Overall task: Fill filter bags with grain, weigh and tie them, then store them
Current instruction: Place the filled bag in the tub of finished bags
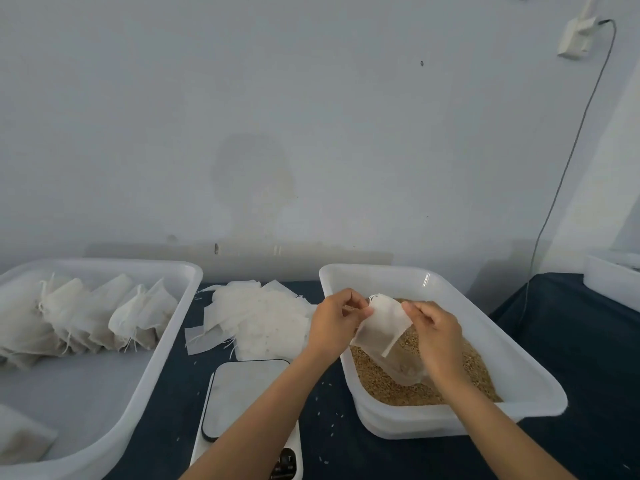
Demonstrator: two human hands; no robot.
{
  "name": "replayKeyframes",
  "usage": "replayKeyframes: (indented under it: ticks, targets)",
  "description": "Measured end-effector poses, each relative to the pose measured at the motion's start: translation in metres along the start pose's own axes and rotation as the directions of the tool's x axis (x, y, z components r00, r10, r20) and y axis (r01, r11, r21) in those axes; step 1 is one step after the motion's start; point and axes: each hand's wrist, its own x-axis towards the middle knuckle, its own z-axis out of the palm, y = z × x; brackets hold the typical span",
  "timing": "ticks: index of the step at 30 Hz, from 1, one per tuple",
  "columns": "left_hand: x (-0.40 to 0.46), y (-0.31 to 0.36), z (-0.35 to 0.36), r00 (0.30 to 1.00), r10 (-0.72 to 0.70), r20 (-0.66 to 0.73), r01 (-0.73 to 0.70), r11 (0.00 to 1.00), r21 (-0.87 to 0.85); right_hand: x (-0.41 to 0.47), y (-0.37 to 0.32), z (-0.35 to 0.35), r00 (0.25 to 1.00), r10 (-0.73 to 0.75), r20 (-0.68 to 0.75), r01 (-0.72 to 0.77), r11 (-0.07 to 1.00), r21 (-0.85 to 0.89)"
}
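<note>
An empty white filter bag (381,323) hangs above the grain tray (540,393), held between both hands. My left hand (332,320) pinches its left top corner near the drawstring. My right hand (436,330) pinches its right edge. Brown grain (381,379) fills the tray beneath, with a clear scoop (405,368) lying in it. A heap of empty filter bags (256,317) lies on the dark table to the left of my hands. A small white scale (242,393) sits in front of that heap, under my left forearm.
A large white tray (166,355) on the left holds several filled, tied bags (86,317) along its back. A few grains are scattered on the dark tablecloth (332,438). A cable (568,161) runs down the wall at right. Another white container (613,278) stands at far right.
</note>
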Motion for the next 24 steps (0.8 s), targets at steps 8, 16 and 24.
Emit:
replayKeyframes:
  ticks: [8,16,24]
  targets:
    - [-0.011,0.000,-0.032,0.995,0.017,-0.103,-0.031,0.991,-0.128,-0.001,-0.045,0.028,0.989,0.006,0.150,-0.039,0.975,0.221]
    - [-0.050,-0.021,-0.119,0.958,-0.029,-0.284,0.012,0.998,-0.063,-0.034,-0.064,0.106,0.808,0.263,0.528,-0.438,0.867,0.239]
    - [-0.080,-0.061,-0.153,0.933,-0.206,-0.296,0.220,0.975,0.015,-0.073,-0.060,0.152,0.857,0.092,0.507,-0.123,0.992,0.028]
